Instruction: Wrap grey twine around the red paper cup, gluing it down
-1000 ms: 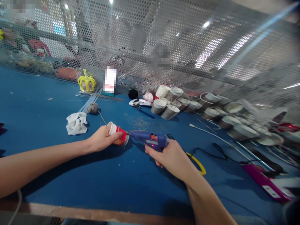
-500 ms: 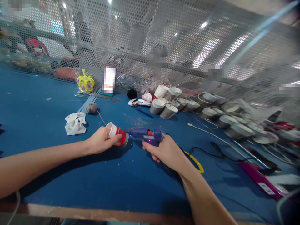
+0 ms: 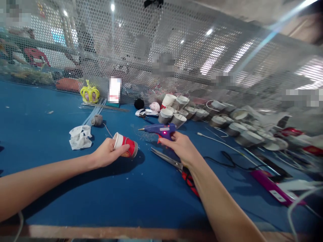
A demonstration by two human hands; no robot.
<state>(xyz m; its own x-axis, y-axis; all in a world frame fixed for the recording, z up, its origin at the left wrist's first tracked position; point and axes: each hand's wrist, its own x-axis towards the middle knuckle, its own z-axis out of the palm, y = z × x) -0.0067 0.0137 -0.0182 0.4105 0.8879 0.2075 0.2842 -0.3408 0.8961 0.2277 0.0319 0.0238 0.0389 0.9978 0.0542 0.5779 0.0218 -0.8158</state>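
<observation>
My left hand (image 3: 104,153) grips a red and white paper cup (image 3: 130,148), tilted on its side with its mouth toward the left and a grey band at its base. Grey yarn runs from behind the cup to a small ball of yarn (image 3: 97,120). In my right hand (image 3: 183,146) is a blue glue gun (image 3: 161,129), its red light on and its metal nozzle pointing left, apart from the cup. Scissors (image 3: 169,159) with red handles lie beneath my right hand, partly hidden by the wrist.
Several grey-wrapped cups (image 3: 179,119) stand along the mesh panel (image 3: 121,43). Left of the yarn lies crumpled white paper (image 3: 80,137). A yellow crown-shaped item (image 3: 89,92) and a phone (image 3: 114,90) are at the back. A purple power strip (image 3: 270,186) and cables lie right.
The glue gun has moved from the cup's base up and to the right, so its nozzle stands clear. Scissors under my right hand have come into view. My left hand still holds the cup.
</observation>
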